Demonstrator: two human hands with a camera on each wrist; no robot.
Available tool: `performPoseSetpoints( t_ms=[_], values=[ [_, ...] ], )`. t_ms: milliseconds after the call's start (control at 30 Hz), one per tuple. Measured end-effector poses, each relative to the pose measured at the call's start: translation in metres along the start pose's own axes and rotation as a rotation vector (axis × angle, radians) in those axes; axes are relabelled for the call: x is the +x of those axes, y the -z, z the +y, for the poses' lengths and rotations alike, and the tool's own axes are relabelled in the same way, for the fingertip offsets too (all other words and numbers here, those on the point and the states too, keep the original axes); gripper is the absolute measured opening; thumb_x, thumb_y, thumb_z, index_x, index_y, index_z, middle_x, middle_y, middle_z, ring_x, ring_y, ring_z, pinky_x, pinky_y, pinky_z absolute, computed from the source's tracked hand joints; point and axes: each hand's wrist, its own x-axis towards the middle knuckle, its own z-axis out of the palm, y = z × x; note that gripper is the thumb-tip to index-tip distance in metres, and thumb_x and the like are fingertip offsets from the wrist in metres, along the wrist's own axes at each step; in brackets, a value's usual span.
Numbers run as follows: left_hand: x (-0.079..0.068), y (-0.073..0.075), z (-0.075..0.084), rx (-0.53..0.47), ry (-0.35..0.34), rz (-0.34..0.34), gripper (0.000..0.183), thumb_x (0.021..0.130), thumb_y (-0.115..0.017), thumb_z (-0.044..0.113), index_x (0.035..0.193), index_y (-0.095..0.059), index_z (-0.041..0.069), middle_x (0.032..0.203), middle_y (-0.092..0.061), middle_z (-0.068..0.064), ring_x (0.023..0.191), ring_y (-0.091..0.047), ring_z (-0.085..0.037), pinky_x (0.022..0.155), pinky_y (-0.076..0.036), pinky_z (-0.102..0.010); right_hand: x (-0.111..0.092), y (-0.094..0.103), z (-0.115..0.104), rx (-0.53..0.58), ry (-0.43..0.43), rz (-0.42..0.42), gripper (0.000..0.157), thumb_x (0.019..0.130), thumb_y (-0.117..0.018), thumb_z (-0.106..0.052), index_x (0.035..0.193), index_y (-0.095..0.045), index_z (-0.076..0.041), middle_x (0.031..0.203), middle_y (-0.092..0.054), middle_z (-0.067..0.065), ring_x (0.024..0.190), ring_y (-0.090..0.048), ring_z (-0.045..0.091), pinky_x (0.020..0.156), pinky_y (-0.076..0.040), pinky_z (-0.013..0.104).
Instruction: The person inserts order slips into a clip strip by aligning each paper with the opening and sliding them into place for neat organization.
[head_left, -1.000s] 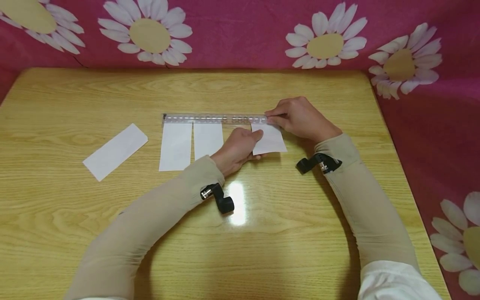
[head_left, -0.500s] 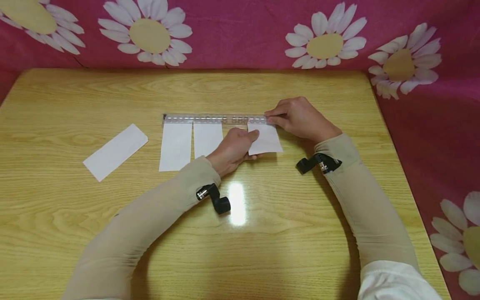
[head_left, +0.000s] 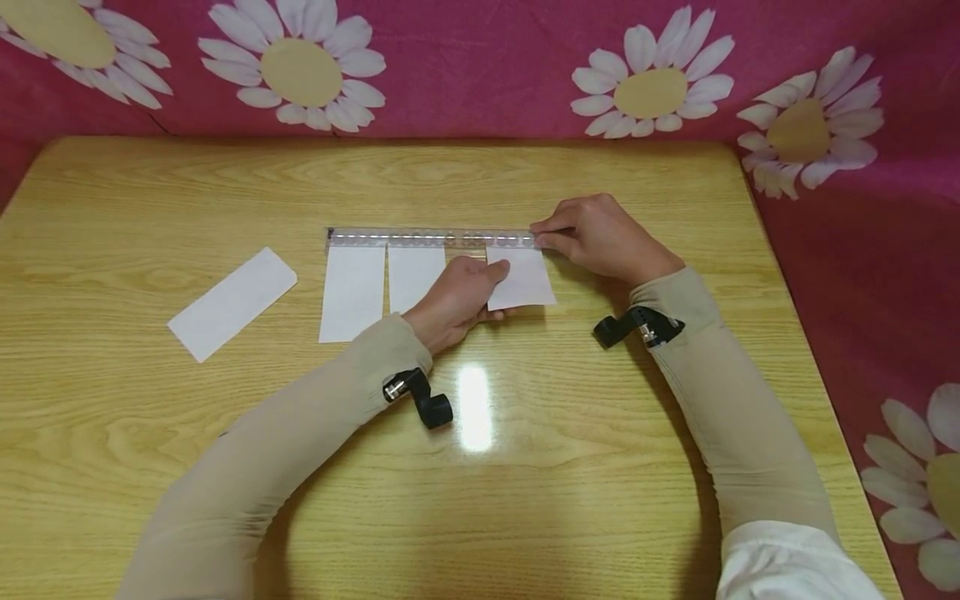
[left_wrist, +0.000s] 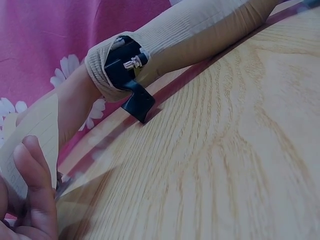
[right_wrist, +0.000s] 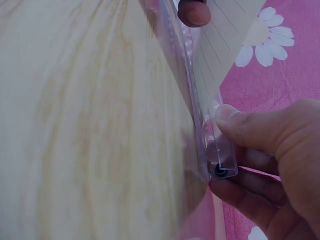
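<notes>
My left hand pinches a white paper strip between thumb and fingers, its lower edge raised off the table. Faint printed lines show on the strip's underside in the right wrist view. A clear plastic ruler-like bar with round marks lies crosswise above it. The strip's top edge meets the bar; whether it goes under cannot be told. My right hand pinches the bar's right end, thumb on top. Two more white strips, one outer and one inner, meet the bar farther left; my left hand partly covers the inner one.
Another white paper strip lies slanted at the left of the wooden table. A pink cloth with daisies hangs behind the table and along its right side. Black camera mounts sit on both wrists.
My left hand has slid leftward along the bar with its pinched strip, narrowing the gap to the inner strip. The right hand and the bar have stayed in place.
</notes>
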Motion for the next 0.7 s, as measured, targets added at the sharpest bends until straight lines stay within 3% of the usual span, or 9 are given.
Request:
performPoseSetpoints(
  t_ms=[700],
  values=[
    [-0.003, 0.011, -0.001, -0.012, -0.001, 0.017, 0.04, 0.112, -0.046, 0.025, 0.124, -0.062, -0.01, 0.102, -0.068, -0.011, 0.055, -0.063, -0.011, 0.051, -0.051, -0.018, -0.001, -0.002, 0.002, -0.016, 0.008, 0.005, 0.023, 0.098, -0.073, -0.021, 0.118, -0.079, -0.012, 0.098, -0.079, 0.01, 0.076, -0.063, 0.017, 0.071, -0.05, 0.033]
  ],
)
